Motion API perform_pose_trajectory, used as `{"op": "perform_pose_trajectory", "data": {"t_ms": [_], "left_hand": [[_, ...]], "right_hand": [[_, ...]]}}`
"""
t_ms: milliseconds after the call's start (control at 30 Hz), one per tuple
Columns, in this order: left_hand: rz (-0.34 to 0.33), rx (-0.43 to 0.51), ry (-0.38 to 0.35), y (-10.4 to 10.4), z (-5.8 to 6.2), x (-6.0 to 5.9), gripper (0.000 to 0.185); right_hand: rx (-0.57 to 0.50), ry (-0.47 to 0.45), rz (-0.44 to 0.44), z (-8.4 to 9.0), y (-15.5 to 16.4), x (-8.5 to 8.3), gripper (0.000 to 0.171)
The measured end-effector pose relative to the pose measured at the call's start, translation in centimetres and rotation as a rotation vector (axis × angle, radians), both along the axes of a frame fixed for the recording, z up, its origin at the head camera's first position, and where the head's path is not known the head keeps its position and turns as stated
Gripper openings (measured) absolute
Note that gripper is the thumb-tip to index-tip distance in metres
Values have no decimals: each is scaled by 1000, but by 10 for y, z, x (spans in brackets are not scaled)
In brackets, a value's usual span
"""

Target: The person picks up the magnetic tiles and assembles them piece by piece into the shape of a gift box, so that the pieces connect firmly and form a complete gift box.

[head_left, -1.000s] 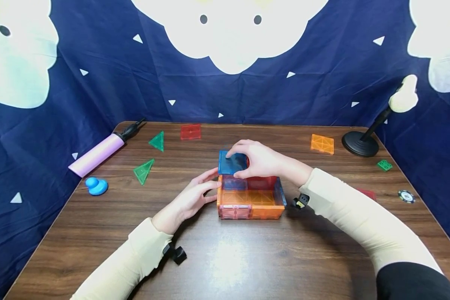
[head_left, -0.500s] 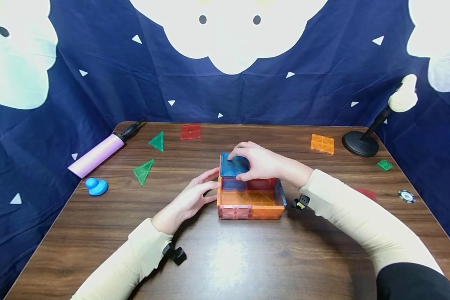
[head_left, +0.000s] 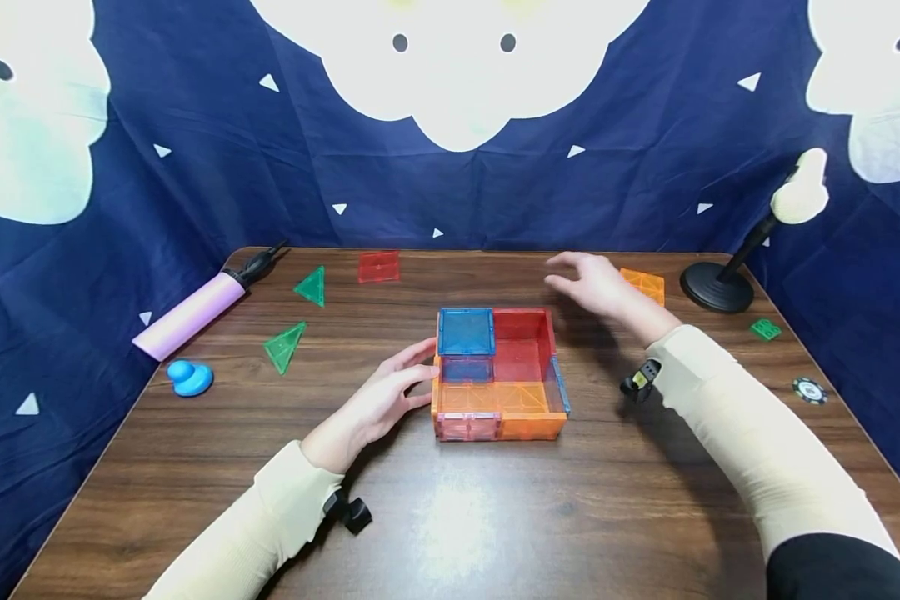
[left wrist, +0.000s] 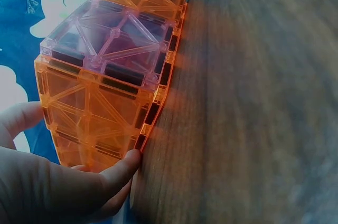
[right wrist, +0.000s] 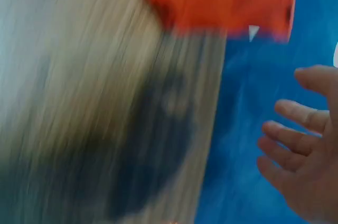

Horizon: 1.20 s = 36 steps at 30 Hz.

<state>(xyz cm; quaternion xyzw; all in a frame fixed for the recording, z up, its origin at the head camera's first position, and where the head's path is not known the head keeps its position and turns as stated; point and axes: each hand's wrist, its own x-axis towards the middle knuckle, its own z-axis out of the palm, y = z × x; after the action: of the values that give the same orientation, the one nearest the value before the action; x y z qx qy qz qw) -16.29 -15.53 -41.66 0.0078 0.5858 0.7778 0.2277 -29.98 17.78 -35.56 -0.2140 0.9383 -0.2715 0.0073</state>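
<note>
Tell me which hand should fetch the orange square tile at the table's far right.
Right, probably. The right hand hovers open just beside the orange square tile, holding nothing. The left hand rests against the tile box, across it from that tile.

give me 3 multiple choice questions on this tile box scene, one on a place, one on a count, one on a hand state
1. Where does the translucent blue square tile lie?
A. on top of the box's far left corner
B. flat on the table beside the pump
C. in the right hand

2. How many green triangular tiles lie on the brown wooden table?
A. one
B. two
C. four

3. What is the right hand doing?
A. pinching a red tile
B. pressing the box's wall
C. hovering open, holding nothing

Answers:
1 A, it caps the far left cell of the multicoloured magnetic tile box.
2 B, one green triangle and another lie left of the box.
3 C, its fingers are spread above the table.
</note>
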Motion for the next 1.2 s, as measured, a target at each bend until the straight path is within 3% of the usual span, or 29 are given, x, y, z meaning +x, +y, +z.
{"op": "perform_pose_trajectory", "data": {"t_ms": [200,333,467,667,833,967,1200], "left_hand": [[-2,-5,1,1,0,0,65],[2,-8,-5,0,0,2,65],[-2,-13,-7,-1,0,3,66],[-6,-19,-2,-2,-1,3,65],[-2,-14,2,-2,-3,2,65],[-5,-18,14,-2,-3,2,65],[-13,-19,9,-2,-3,2,65]], "right_hand": [[148,-102,-199,-18,52,-17,51],[228,-142,-263,-31,75,-18,47],[281,-146,-266,-38,86,-14,41],[284,-102,-173,-44,81,-1,50],[293,-30,-59,-48,64,17,50],[313,-15,-20,-48,54,27,50],[225,35,28,-52,60,20,55]]}}
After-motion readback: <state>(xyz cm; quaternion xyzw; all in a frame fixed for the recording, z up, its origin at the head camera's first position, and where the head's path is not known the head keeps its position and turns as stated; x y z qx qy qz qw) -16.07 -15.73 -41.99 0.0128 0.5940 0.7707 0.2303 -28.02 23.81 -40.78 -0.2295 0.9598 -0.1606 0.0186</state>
